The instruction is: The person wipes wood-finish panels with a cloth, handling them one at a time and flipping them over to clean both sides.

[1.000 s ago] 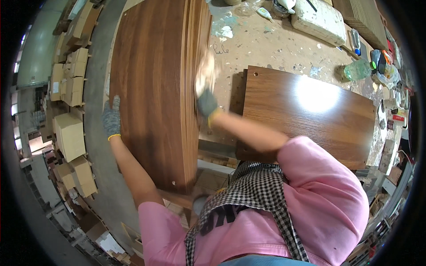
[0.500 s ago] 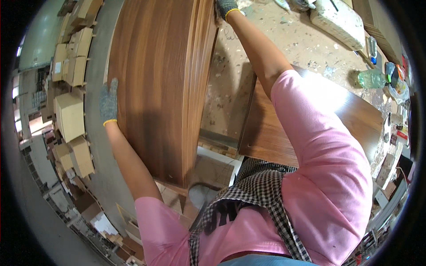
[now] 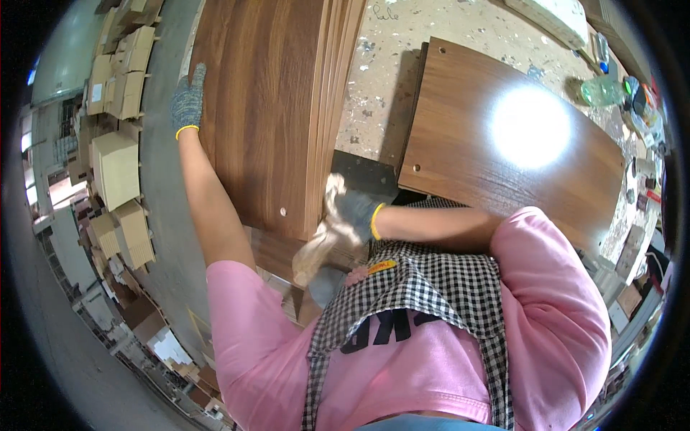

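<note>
A stack of long brown wood-grain panels (image 3: 259,108) lies in front of me, with a small round hole near the near end of the top one. My left hand (image 3: 188,104), in a grey knitted glove with a yellow cuff, rests flat along the stack's left edge, fingers stretched. At the stack's near right corner, my right hand (image 3: 357,210) wears a matching glove and grips a crumpled cream rag (image 3: 320,248). The rag hangs beside the panel edges, slightly blurred. To the right lies a shorter brown panel (image 3: 460,122) with holes at its corners, strongly reflecting light.
Beneath the panels is a paint-spattered worktable (image 3: 381,86). Along its right side are a green plastic bottle (image 3: 602,91), a white block-like object (image 3: 553,18) and assorted clutter. Cardboard pieces (image 3: 115,169) are piled to the left, across a grey floor (image 3: 164,172).
My right hand has come back from the far right side of the stack to its near corner, and the rag now shows in it. My left hand sits farther up in the picture.
</note>
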`<control>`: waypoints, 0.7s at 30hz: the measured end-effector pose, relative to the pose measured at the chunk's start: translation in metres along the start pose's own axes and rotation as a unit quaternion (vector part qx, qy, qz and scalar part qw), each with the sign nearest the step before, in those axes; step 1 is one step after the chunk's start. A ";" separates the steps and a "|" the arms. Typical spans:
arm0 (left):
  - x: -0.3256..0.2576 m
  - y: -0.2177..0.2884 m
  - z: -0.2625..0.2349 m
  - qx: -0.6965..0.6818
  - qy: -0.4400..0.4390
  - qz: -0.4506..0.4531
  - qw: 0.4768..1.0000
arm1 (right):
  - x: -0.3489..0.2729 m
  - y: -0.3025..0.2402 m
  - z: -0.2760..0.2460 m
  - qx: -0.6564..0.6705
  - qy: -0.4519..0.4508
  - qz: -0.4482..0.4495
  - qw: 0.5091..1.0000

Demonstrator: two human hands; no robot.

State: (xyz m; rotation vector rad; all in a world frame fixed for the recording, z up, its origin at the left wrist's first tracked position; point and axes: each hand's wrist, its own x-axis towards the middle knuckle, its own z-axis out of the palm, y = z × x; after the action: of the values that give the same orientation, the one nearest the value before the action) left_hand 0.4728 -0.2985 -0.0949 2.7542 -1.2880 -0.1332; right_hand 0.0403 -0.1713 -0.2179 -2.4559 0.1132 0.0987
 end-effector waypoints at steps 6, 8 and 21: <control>-0.012 -0.012 0.002 -0.070 0.020 -0.004 0.997 | 0.015 0.119 -0.156 0.049 0.430 0.167 0.886; -0.014 0.083 -0.017 -0.053 0.015 0.040 0.998 | 0.037 0.183 -0.179 -0.307 0.317 0.289 0.850; -0.034 0.043 -0.011 -0.051 0.029 -0.017 0.998 | -0.065 0.003 -0.076 0.094 0.357 0.052 0.928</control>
State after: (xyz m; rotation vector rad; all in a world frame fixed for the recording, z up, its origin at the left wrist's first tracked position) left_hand 0.4194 -0.2995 -0.0769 2.6735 -1.1856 -0.1169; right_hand -0.0211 -0.2180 -0.1547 -2.1771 0.5411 -0.7326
